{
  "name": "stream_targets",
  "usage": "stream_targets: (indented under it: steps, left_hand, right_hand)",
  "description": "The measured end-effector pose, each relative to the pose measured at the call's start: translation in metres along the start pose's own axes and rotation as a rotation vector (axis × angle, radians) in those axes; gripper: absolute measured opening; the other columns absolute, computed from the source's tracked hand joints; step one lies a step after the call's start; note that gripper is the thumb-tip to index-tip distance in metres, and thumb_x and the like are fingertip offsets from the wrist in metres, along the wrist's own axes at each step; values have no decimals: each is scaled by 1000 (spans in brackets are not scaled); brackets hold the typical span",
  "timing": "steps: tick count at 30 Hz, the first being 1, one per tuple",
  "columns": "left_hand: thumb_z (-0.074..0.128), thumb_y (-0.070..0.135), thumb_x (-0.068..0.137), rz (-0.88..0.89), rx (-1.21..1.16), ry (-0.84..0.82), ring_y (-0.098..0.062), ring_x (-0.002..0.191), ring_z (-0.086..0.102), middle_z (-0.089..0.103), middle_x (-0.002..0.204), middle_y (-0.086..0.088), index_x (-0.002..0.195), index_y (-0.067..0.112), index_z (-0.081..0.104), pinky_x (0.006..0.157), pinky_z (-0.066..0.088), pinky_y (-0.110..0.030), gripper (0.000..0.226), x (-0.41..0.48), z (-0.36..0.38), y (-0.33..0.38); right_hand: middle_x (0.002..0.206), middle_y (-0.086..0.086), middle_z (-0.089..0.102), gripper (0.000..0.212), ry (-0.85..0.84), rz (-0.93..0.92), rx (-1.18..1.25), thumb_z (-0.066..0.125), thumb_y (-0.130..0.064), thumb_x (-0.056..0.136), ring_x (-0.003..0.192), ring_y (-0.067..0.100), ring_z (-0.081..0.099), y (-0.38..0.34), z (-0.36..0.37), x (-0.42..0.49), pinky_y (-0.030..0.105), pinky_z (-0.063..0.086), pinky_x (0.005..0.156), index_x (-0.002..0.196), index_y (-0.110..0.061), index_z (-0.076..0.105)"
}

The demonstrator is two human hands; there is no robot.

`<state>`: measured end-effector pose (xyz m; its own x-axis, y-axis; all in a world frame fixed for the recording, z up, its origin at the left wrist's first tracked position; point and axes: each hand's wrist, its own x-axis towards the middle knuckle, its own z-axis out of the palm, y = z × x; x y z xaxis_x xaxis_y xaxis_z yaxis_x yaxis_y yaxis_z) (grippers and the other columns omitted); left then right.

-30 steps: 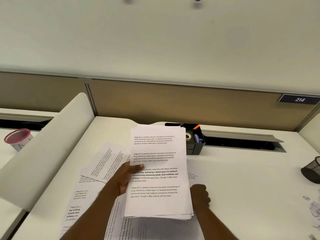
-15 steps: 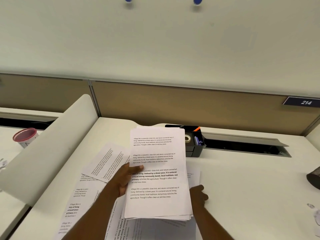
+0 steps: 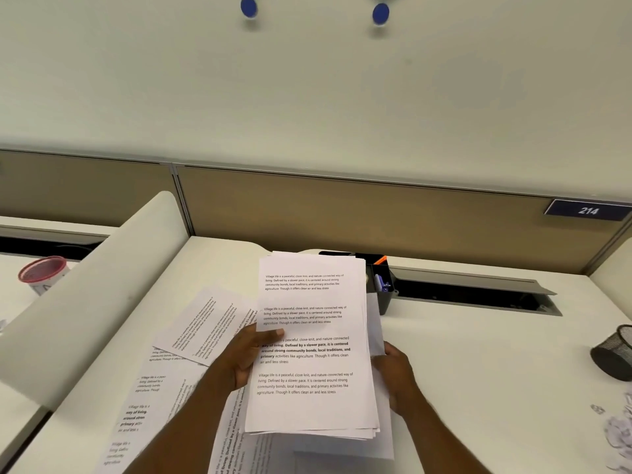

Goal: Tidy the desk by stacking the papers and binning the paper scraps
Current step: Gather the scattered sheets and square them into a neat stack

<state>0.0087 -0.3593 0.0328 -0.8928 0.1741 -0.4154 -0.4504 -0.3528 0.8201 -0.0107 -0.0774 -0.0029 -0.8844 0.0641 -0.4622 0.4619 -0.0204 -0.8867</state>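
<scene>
Papers: the stack [image 3: 307, 336] is held up off the desk [image 3: 478, 354] in the middle, roughly upright. The left hand [image 3: 246, 357] hasn't budged, thumb flat on the printed front and fingers curled round behind. What changed is on the right. A second ago the right hand [image 3: 393, 374] was a fist resting on the desk, and now it's up at the stack's right edge pinching an extra sheet [image 3: 374, 323] that pokes out from behind. Its fingertips are mostly hidden, so I can't tell more than that. My read: one more page is getting collected, so the stacking is moving along but is nowhere near done. Counts, left to right: one red-rimmed cup [image 3: 42, 271] on the neighbouring desk. At least four loose sheets [image 3: 201, 323] lie fanned out left of and below the stack, overlapping too much for an exact number. Then one held stack, one black organiser [image 3: 383, 285] behind it and one mesh pot [image 3: 614, 357] far right. A cluster of scraps [image 3: 619, 436] sits by the right edge, too blurry to count.
</scene>
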Motion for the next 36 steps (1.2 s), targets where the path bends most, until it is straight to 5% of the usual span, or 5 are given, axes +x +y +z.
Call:
stream_targets:
  steps: [8,16,21,28,36]
  left_hand:
    - [68,3,83,30,99,81,-43,103,66,68,114,-24,123,3,60,90,50,-61,41,5,16,-4]
    - [66,-7,81,105,125,128,-39,103,67,70,114,-18,125,8,57,90,52,-58,47,8,20,-6]
    - [69,-5,74,134,97,103,-36,101,69,71,112,-15,123,9,57,83,57,-50,52,5,23,-8]
    - [69,-1,73,159,59,51,-40,107,65,68,119,-18,125,9,55,93,49,-61,56,5,17,-9]
    - [74,11,75,57,-20,0,-43,111,63,65,123,-21,131,11,53,95,46,-64,60,4,12,-13]
  right_hand:
    - [109,21,71,30,-224,-44,201,56,0,89,101,44,66,-29,-4,-8,60,50,91,115,-10,67]
    - [114,21,69,33,-211,-13,238,43,-7,98,105,44,64,-32,0,4,60,49,93,127,-13,60]
    - [121,20,66,43,-313,112,284,43,-41,100,113,41,62,-31,4,7,58,44,101,124,-12,63]
    - [118,22,67,60,-467,-39,145,70,-2,67,107,43,64,-30,13,6,53,52,91,125,-1,56]
    - [118,23,66,62,-514,-65,200,71,-4,65,99,41,66,-42,21,4,50,55,83,125,-6,57]
